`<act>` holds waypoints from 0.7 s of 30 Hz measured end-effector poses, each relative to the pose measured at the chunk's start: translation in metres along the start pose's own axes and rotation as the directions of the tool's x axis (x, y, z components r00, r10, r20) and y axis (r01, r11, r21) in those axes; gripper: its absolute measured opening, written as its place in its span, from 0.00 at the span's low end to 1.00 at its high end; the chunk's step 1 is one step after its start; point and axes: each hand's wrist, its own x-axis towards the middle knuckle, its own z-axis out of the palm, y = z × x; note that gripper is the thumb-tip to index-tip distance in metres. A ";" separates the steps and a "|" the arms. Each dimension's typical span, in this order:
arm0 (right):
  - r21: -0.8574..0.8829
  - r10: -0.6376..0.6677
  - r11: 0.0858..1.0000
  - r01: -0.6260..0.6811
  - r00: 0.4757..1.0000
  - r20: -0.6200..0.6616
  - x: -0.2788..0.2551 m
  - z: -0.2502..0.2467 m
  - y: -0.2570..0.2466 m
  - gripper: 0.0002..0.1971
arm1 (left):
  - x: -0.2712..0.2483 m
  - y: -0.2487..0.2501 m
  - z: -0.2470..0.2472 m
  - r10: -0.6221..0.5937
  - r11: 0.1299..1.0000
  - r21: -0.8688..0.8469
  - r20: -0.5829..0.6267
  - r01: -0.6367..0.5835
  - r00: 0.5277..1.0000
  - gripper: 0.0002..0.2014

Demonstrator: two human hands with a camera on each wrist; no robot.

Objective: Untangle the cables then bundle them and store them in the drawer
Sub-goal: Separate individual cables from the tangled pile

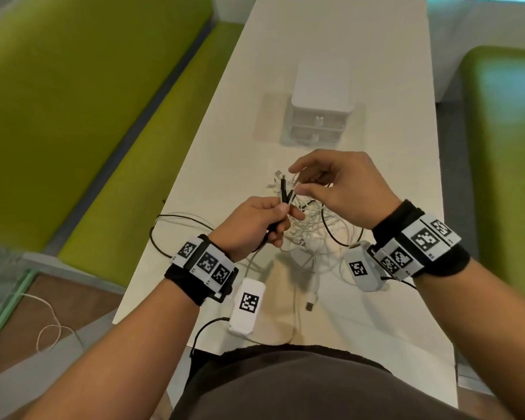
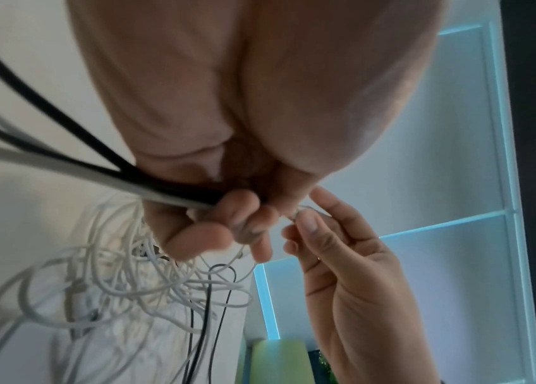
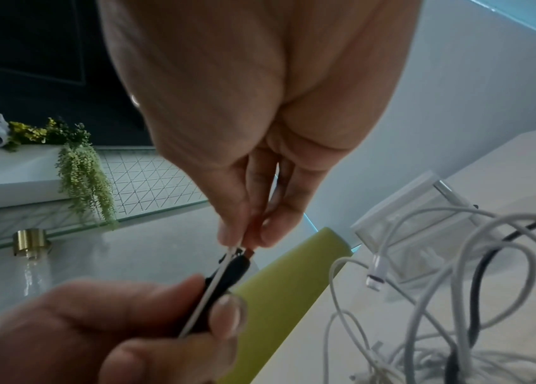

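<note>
A tangle of white and black cables (image 1: 311, 234) lies on the white table (image 1: 400, 183) in front of me. My left hand (image 1: 281, 213) is raised just above it, with fingers curled round a black cable's plug ends (image 1: 284, 189) and a white cable; the right wrist view shows the black plug (image 3: 235, 269) sticking up from that fist. My right hand (image 1: 299, 184) pinches the end of the white cable (image 3: 232, 250) between thumb and fingertips, right above the left hand. The small white drawer unit (image 1: 319, 116) stands behind the tangle, both drawers closed.
A loose USB plug (image 1: 310, 305) lies near the table's front edge. A white Lightning connector (image 3: 374, 278) sticks up from the tangle. A green bench (image 1: 73, 116) runs along the left side and a green seat (image 1: 503, 147) stands at the right. A thin cable (image 1: 50, 324) lies on the floor.
</note>
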 end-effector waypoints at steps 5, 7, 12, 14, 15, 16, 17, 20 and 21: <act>0.144 0.081 0.987 -0.065 0.991 -0.104 -0.001 0.014 0.007 0.19 | 0.000 0.002 0.005 0.010 1.000 -0.026 -0.010 -0.011 1.000 0.18; 0.203 0.117 0.975 -0.093 0.987 -0.106 -0.002 0.019 0.010 0.18 | 0.001 0.002 0.006 0.012 0.999 -0.042 -0.029 -0.013 1.000 0.17; 0.287 0.150 0.950 -0.123 0.986 -0.073 -0.005 0.025 0.014 0.10 | 0.002 -0.002 0.009 0.022 0.991 -0.130 -0.090 -0.034 0.996 0.14; 0.304 0.129 0.947 -0.103 0.990 -0.065 -0.009 0.028 0.014 0.08 | 0.002 -0.001 0.008 0.030 0.986 -0.161 -0.093 -0.044 0.995 0.14; 0.310 0.120 0.946 -0.092 0.990 -0.072 -0.009 0.029 0.014 0.08 | 0.002 0.000 0.007 0.027 0.987 -0.158 -0.084 -0.040 0.996 0.14; 0.314 0.117 0.945 -0.086 0.990 -0.082 -0.010 0.030 0.015 0.08 | 0.002 0.000 0.006 0.021 0.988 -0.149 -0.068 -0.031 0.997 0.15; 0.319 0.117 0.944 -0.082 0.989 -0.092 -0.009 0.029 0.015 0.08 | 0.001 0.001 0.005 0.015 0.990 -0.140 -0.050 -0.022 0.999 0.15; 0.317 0.081 0.947 -0.046 0.992 -0.099 -0.009 0.028 0.013 0.14 | -0.001 0.002 0.003 -0.001 0.991 -0.134 -0.028 -0.003 1.000 0.17; 0.308 0.055 0.951 -0.029 0.996 -0.075 -0.009 0.027 0.012 0.19 | -0.001 0.003 0.003 -0.007 0.992 -0.123 -0.025 0.004 1.000 0.17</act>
